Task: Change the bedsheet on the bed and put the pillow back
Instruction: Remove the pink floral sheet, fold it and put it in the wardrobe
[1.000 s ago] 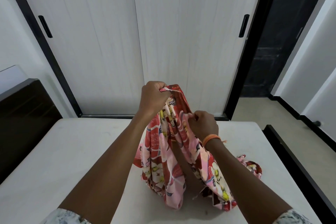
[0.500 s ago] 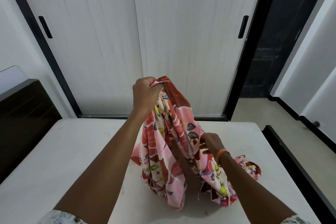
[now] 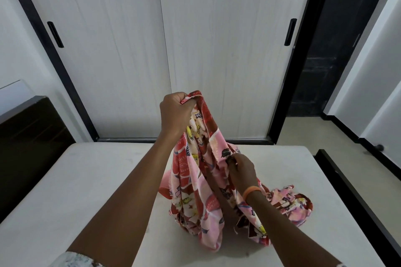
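Note:
A red and pink floral bedsheet [image 3: 196, 191] hangs bunched over the bare white mattress [image 3: 76, 191], its lower folds piled on the mattress at the right. My left hand [image 3: 175, 112] grips the sheet's top edge and holds it raised. Lower and to the right, my right hand [image 3: 240, 171], with an orange band on the wrist, pinches a fold along the sheet's edge. No pillow is in view.
White sliding wardrobe doors [image 3: 130, 50] with black handles stand just beyond the mattress. A dark headboard [image 3: 28, 147] lies at the left and the dark bed frame [image 3: 358, 201] runs along the right. A beige floor [image 3: 314, 130] and an open dark doorway are at the right.
My left hand lifted the sheet's top edge higher. My right hand slid down the edge of the fabric, from near the left hand to a lower fold.

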Available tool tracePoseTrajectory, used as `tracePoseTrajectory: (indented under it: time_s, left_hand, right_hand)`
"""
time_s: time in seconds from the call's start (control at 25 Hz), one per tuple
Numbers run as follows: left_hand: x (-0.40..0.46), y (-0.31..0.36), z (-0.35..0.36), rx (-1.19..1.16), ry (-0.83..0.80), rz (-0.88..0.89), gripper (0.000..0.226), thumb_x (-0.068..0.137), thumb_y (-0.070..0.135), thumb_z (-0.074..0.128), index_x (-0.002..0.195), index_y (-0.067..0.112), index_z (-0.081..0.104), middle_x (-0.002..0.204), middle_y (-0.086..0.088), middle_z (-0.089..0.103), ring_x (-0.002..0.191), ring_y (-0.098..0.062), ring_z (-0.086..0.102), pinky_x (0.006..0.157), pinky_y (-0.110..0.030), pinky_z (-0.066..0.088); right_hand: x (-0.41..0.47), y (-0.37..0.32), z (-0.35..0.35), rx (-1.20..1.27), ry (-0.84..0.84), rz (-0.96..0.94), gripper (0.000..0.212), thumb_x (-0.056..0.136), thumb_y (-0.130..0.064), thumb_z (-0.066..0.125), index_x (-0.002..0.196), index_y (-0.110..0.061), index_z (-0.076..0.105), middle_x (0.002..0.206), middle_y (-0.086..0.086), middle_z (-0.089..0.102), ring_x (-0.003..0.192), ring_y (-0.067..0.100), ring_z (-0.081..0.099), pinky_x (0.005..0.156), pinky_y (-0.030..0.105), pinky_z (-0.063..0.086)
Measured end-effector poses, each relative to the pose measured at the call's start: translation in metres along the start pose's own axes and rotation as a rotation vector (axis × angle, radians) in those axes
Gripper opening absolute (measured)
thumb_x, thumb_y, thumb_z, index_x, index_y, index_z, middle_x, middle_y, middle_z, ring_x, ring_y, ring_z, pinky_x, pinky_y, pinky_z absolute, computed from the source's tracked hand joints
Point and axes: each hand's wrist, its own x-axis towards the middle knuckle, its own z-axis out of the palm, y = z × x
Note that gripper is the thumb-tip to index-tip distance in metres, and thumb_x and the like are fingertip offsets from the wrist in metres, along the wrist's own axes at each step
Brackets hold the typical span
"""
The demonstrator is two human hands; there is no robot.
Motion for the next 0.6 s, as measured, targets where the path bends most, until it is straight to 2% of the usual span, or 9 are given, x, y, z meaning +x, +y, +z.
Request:
tracePoseTrajectory:
  time_s: [0.08, 0.16, 0.24, 0.32, 0.36, 0.4, 0.48, 0.56, 0.6]
  left_hand:
    - [0.001, -0.001, -0.002, 0.002, 0.013, -0.011, 0.044, 0.087, 0.029, 0.072, 0.053, 0.01, 0.053, 0.042, 0.01, 0.047, 0.041, -0.007, 0.04, 0.045, -0.021, 0.036]
    - [0.002, -0.002, -0.001, 0.01, 0.017, -0.021, 0.046, 0.087, 0.03, 0.072, 0.051, 0.012, 0.049, 0.039, 0.014, 0.043, 0.039, -0.005, 0.037, 0.045, -0.02, 0.035]
    - [0.002, -0.002, 0.001, 0.03, 0.021, -0.03, 0.048, 0.088, 0.032, 0.071, 0.051, 0.013, 0.047, 0.037, 0.014, 0.041, 0.038, -0.005, 0.035, 0.046, -0.019, 0.035]
    - [0.002, -0.003, 0.003, 0.029, 0.03, -0.036, 0.046, 0.088, 0.033, 0.071, 0.053, 0.013, 0.049, 0.041, 0.011, 0.044, 0.039, -0.005, 0.038, 0.047, -0.02, 0.036]
    - [0.003, -0.002, 0.004, 0.021, 0.034, -0.038, 0.045, 0.088, 0.033, 0.071, 0.053, 0.013, 0.05, 0.044, 0.008, 0.046, 0.041, -0.006, 0.04, 0.047, -0.021, 0.037]
    - [0.003, 0.0, 0.006, 0.014, 0.033, -0.039, 0.044, 0.088, 0.033, 0.07, 0.053, 0.014, 0.051, 0.045, 0.006, 0.048, 0.043, -0.008, 0.041, 0.048, -0.022, 0.037]
    - [0.003, 0.002, 0.009, 0.013, 0.018, -0.031, 0.044, 0.088, 0.032, 0.07, 0.054, 0.013, 0.051, 0.046, 0.006, 0.048, 0.045, -0.01, 0.042, 0.048, -0.023, 0.037]
    - [0.0, 0.002, 0.009, 0.024, 0.012, -0.021, 0.047, 0.088, 0.031, 0.071, 0.052, 0.013, 0.048, 0.041, 0.012, 0.043, 0.041, -0.006, 0.037, 0.045, -0.02, 0.034]
    - [0.001, 0.0, 0.007, 0.034, 0.019, -0.018, 0.048, 0.088, 0.03, 0.071, 0.051, 0.013, 0.046, 0.04, 0.014, 0.041, 0.04, -0.006, 0.035, 0.044, -0.019, 0.033]
  right_hand:
    - [-0.001, 0.0, -0.001, 0.133, 0.05, 0.033, 0.016, 0.098, -0.01, 0.047, 0.089, -0.015, 0.059, 0.086, 0.002, 0.064, 0.08, 0.02, 0.059, 0.075, 0.036, 0.052]
    - [0.003, -0.008, -0.006, 0.494, 0.033, 0.217, 0.019, 0.099, -0.006, 0.047, 0.086, -0.011, 0.059, 0.074, 0.005, 0.068, 0.072, 0.022, 0.067, 0.075, 0.039, 0.057]
    - [0.007, -0.016, -0.013, 0.785, -0.003, 0.333, 0.018, 0.1, -0.018, 0.053, 0.087, -0.005, 0.058, 0.074, 0.014, 0.068, 0.07, 0.025, 0.072, 0.073, 0.042, 0.06]
    - [0.001, -0.025, -0.019, 0.667, -0.003, 0.156, 0.044, 0.087, -0.053, 0.063, 0.095, -0.01, 0.053, 0.087, 0.012, 0.064, 0.075, 0.023, 0.068, 0.063, 0.03, 0.058]
    - [-0.003, -0.028, -0.018, 0.464, -0.005, 0.025, 0.054, 0.078, -0.064, 0.065, 0.096, -0.016, 0.05, 0.089, 0.005, 0.059, 0.075, 0.018, 0.062, 0.06, 0.024, 0.054]
    - [-0.008, -0.034, -0.015, 0.269, -0.014, -0.077, 0.056, 0.073, -0.065, 0.068, 0.098, -0.02, 0.047, 0.09, -0.003, 0.055, 0.075, 0.013, 0.056, 0.06, 0.022, 0.051]
    - [-0.011, -0.044, -0.004, 0.146, -0.036, -0.139, 0.038, 0.079, -0.044, 0.074, 0.098, -0.023, 0.049, 0.092, -0.008, 0.055, 0.079, 0.012, 0.055, 0.067, 0.025, 0.054]
    - [-0.001, -0.043, 0.005, 0.247, 0.009, -0.064, 0.009, 0.088, -0.021, 0.069, 0.093, -0.02, 0.062, 0.09, -0.005, 0.065, 0.08, 0.015, 0.061, 0.075, 0.034, 0.057]
    - [0.005, -0.038, 0.006, 0.322, 0.021, -0.016, 0.003, 0.09, -0.016, 0.067, 0.091, -0.018, 0.069, 0.088, -0.004, 0.069, 0.081, 0.016, 0.065, 0.078, 0.037, 0.058]
